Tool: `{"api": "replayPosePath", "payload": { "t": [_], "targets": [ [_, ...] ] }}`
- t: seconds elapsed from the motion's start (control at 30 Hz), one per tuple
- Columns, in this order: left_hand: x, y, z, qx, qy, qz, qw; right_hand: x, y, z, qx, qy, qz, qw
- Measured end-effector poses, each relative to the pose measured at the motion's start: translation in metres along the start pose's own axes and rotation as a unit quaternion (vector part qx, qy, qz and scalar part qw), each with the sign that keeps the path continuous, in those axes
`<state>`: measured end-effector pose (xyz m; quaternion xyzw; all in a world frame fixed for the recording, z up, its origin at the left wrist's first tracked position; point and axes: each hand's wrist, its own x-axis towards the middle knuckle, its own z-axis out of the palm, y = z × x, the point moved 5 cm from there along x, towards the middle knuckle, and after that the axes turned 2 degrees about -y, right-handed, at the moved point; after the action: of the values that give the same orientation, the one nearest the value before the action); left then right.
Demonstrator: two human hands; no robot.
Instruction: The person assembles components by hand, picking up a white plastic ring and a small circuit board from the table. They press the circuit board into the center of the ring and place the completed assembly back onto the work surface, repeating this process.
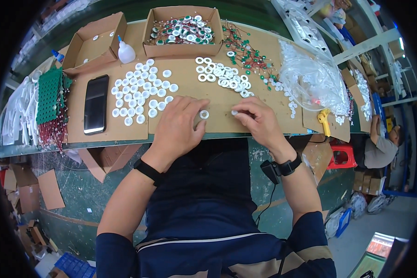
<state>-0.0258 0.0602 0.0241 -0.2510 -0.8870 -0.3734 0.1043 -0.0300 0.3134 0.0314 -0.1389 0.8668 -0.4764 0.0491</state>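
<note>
My left hand (178,121) rests palm down on the cardboard at the table's front edge. Its thumb and fingers are apart, with a single white ring (204,114) lying in the gap beside them. To the right, my right hand (260,119) pinches a small white piece (234,112) between thumb and forefinger, a little above the cardboard. White round caps (139,92) are spread out left of my left hand. Beyond both hands lies a heap of loose white rings (227,76).
A black phone (96,104) and green boards with red wires (53,95) lie at left. Behind stand a glue bottle (125,52) and a box (183,50) of wired parts. On the right are loose wired pieces (245,51), a plastic bag (306,74) and a yellow tool (324,121). Someone sits far right.
</note>
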Motion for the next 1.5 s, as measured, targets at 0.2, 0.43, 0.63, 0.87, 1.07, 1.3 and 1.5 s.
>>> {"api": "replayPosePath", "payload": {
  "t": [0.2, 0.43, 0.63, 0.87, 1.07, 1.3, 1.5],
  "targets": [
    [-0.001, -0.001, 0.0, -0.019, -0.015, -0.018, 1.0, 0.026, -0.017, 0.046, -0.052, 0.0, -0.162, 0.985],
    [-0.002, -0.006, 0.001, -0.034, -0.01, -0.023, 0.999, 0.03, -0.017, 0.06, -0.059, -0.016, -0.119, 0.991],
    [-0.002, -0.007, 0.003, -0.036, -0.007, -0.028, 0.999, 0.029, -0.019, 0.061, -0.075, -0.007, -0.14, 0.987],
    [-0.002, -0.008, 0.002, -0.043, -0.009, -0.03, 0.999, 0.03, -0.019, 0.061, -0.061, -0.011, -0.102, 0.993],
    [-0.002, -0.008, 0.002, -0.046, -0.014, -0.034, 0.998, 0.031, -0.023, 0.061, -0.056, -0.01, -0.045, 0.997],
    [-0.003, -0.008, 0.003, -0.044, 0.0, -0.024, 0.999, 0.02, -0.027, 0.065, -0.121, 0.016, -0.117, 0.986],
    [-0.002, -0.01, 0.002, -0.04, 0.011, -0.018, 0.999, 0.019, -0.031, 0.067, -0.131, 0.048, -0.139, 0.98]
  ]
}}
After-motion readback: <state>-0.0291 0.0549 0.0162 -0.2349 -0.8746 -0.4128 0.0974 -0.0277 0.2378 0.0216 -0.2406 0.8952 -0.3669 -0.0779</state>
